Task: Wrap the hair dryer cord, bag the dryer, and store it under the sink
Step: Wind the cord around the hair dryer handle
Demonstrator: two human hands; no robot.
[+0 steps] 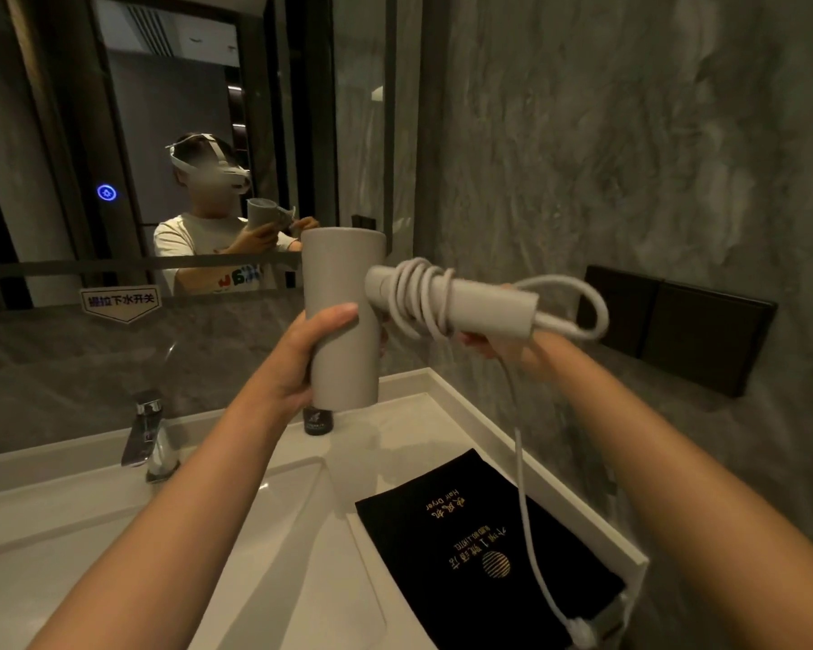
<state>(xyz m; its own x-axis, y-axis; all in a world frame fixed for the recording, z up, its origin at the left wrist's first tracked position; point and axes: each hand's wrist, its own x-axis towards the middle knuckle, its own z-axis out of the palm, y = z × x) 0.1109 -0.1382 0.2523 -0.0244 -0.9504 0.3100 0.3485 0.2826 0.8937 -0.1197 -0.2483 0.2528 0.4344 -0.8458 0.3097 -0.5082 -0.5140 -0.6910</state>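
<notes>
Forearms at 6 o'clock, reaching up to the hair dryer (343, 316), held above the worktop (301, 579) near centre. Barrel upright; handle jutting toward 3 o'clock, several loops of cord (418, 297) already wound round it. Left hand (301, 354) curled round the barrel's lower half from 9 o'clock, gripping it firmly. Right hand (494, 342) mostly hidden behind and beneath the handle at its 6 o'clock, apparently pinching the cord there; exact finger pose impossible to tell. One slack loop bulging past the handle's end toward 3 o'clock; remaining cord dropping toward 5 o'clock across the black bag (479, 546), ending at a white plug (583, 631) at the worktop's edge.

Likely trouble, as a judgement: loose coils sliding off the handle's end if tension drops; plug snagging on the bag or edge and tugging the bag along; hanging cord swinging against the small dark bottle (318, 422) just under the barrel. Further out: tap (146, 433) at 8 o'clock, mirror (113, 133) at 10, dark wall panel (677, 330) at 3.
</notes>
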